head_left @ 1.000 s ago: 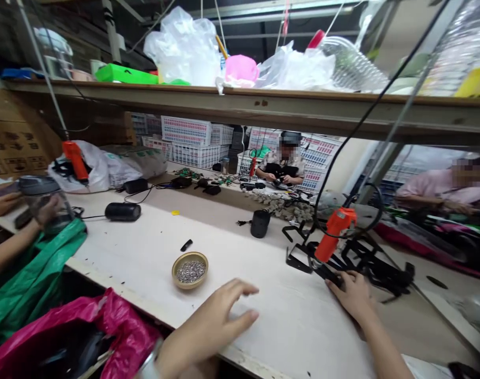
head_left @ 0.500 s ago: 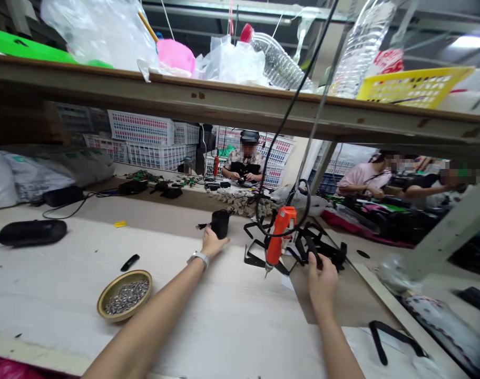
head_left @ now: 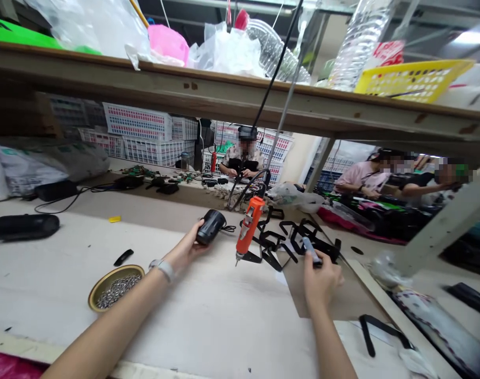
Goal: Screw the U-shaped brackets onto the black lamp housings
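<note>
My left hand [head_left: 193, 243] is closed around a black cylindrical device [head_left: 211, 227], tilted above the table, with a short cable at its far side. Over on the right, my right hand [head_left: 322, 276] pinches a dark bar-shaped part [head_left: 310, 249] whose upper face catches the light. Beside that hand lies a loose pile of black angular brackets [head_left: 271, 239]. An orange electric screwdriver [head_left: 250, 226] hangs between my hands, bit pointing down, touched by neither.
A brass-coloured bowl [head_left: 94, 289] of small screws stands left, near a small black strip [head_left: 123, 257]. A black oblong speaker [head_left: 24, 226] lies far left. One bracket [head_left: 385, 327] lies front right. A shelf [head_left: 224, 92] crosses overhead. A person [head_left: 243, 158] sits opposite.
My left hand has drawn the cylindrical device closer and tipped it from upright. My right hand has turned the bar-shaped part, raising its lighter face. The screwdriver appears farther left.
</note>
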Motion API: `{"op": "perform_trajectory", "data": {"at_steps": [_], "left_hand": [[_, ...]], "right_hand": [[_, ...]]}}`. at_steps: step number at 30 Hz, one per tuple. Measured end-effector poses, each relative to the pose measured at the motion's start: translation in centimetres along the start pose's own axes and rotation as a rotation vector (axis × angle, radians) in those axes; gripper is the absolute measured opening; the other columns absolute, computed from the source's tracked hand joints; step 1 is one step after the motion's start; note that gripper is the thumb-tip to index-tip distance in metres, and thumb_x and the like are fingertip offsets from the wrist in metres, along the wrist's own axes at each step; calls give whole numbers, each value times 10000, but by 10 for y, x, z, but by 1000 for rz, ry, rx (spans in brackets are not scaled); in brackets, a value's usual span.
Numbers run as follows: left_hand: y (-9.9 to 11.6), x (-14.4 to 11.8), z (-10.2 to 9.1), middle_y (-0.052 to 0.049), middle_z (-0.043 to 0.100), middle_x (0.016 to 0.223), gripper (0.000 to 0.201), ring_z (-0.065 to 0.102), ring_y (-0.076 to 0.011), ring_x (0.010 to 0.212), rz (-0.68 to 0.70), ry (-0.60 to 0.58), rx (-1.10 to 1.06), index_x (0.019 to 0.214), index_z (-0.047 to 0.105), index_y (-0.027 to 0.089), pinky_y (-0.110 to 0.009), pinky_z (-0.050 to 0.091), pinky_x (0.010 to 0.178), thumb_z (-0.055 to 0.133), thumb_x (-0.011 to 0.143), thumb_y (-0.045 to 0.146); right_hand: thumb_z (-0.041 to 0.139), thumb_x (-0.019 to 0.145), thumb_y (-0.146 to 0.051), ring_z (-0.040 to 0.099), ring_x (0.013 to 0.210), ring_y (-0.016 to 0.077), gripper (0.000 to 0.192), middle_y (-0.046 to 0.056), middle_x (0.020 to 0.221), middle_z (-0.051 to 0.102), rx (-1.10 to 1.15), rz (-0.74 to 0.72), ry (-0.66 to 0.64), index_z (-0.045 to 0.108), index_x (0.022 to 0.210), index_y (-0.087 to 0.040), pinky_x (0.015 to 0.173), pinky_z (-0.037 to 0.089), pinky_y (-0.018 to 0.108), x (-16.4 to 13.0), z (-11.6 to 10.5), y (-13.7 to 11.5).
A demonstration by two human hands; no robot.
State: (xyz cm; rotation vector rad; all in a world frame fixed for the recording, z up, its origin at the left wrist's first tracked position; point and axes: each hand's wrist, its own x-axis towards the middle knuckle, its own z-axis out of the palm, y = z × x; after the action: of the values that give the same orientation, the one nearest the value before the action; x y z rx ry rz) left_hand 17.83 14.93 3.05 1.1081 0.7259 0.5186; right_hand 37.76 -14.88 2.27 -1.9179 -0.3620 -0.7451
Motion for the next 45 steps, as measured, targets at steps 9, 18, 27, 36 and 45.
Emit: {"op": "perform_trajectory", "data": {"at_steps": [9,18,27,36,45], "left_hand": [[-31,-152,-54,-104,712,1162,565,706,-245,1004,-90,0,-75,1268,566,221,-394,635,834,739,825,525],[-65,-208,-43,-112,705,1227,908,687,-322,1131,59,-98,328,1452,336,268,-453,556,979,745,739,654],[-80,-204,-42,-112,645,1372,804,579,-331,1288,292,0,724,1497,460,278,-458,447,1109,747,763,437],[-81,-206,-28,-118,565,1478,899,573,-353,1325,250,103,815,1522,427,301,-438,499,1049,708,669,333],[-72,-215,-19,-100,558,1465,876,583,-308,1294,167,128,973,1560,372,331,-379,508,971,659,733,316]], "right_hand": [[656,822,-670,619,801,273,501,107,927,668,300,39,-300,725,974,-198,713,518,386,-43,-84,-64],[588,966,-600,616,1078,251,463,75,1151,673,580,2,-954,687,1311,-307,949,516,361,-143,-59,-112],[617,1004,-419,571,869,229,275,40,964,685,497,-300,-996,714,1244,-326,767,502,345,-174,-38,-119],[566,1048,-324,508,700,198,209,5,756,601,486,-447,-808,716,1176,-254,731,440,365,-183,-20,-114],[593,1033,-258,480,730,195,194,8,763,559,489,-483,-728,697,1198,-264,662,430,313,-188,-20,-112]]}}
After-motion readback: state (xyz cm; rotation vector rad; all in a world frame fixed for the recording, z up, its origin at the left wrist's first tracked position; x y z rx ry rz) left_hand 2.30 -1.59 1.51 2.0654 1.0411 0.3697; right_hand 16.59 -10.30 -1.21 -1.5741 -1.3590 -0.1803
